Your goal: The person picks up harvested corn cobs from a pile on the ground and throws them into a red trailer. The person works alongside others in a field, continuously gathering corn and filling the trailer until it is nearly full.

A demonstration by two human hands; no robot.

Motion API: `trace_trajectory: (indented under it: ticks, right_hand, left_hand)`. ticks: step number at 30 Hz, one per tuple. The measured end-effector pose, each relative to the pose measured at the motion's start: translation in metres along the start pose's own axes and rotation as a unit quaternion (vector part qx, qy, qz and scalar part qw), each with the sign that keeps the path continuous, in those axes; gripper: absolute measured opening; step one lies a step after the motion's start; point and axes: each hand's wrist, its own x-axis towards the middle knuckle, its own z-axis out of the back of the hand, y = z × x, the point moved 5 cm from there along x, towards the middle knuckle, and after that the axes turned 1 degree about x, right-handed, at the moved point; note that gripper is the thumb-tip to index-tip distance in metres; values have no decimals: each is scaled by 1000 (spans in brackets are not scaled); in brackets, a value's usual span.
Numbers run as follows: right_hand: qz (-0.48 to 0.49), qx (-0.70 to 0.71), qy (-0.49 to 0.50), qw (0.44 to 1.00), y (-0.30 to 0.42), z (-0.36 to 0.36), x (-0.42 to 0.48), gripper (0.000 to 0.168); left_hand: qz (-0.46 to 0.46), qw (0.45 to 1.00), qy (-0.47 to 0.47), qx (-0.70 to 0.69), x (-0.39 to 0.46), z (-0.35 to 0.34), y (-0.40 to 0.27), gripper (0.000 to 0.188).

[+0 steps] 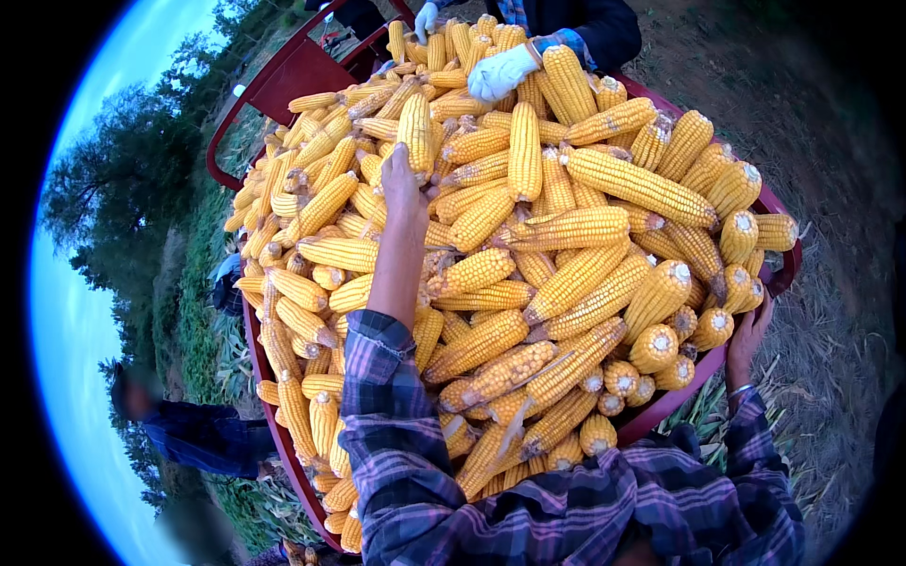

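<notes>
A high heap of husked yellow corn ears (566, 279) fills a red metal cart (640, 424). Stretched over the middle of the heap, my left hand (405, 185) grasps one ear of corn (416, 131), thumb along its side and fingertips partly hidden beneath. My right hand (750, 339) is at the cart's right edge, holding the red rim (787, 265) beside ears whose pale cut ends face outward. Both my sleeves are plaid.
At the far side a co-worker's white-gloved hand (501, 73) touches the corn, with a second gloved hand (426, 21) farther left. A red panel and rail (301, 78) rise at the upper left. Another person (202, 435) stands left of the cart. Dry stalks (800, 396) lie on the ground.
</notes>
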Motion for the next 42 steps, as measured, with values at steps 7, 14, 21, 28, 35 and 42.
trace_trajectory:
  ticks: [7,14,21,28,35,42]
  right_hand:
    - [-8,-17,-8,1000,-2,2,1,47]
    - [9,-5,-8,1000,7,-3,1,43]
    - [8,-33,-13,999,-1,3,-1,45]
    - [8,-36,-9,999,-2,-4,1,44]
    - [9,-38,-14,999,2,2,2,45]
    - [10,-8,-14,1000,-2,0,2,46]
  left_hand:
    - [4,997,12,83,17,-57,18,37]
    - [-109,903,175,377,27,-108,-1,76]
    - [-347,768,39,537,-25,-82,8,66]
    - [-275,697,-93,655,16,71,-3,97]
    - [-188,762,-113,609,33,65,6,108]
    - [-187,769,-64,607,37,67,3,117]
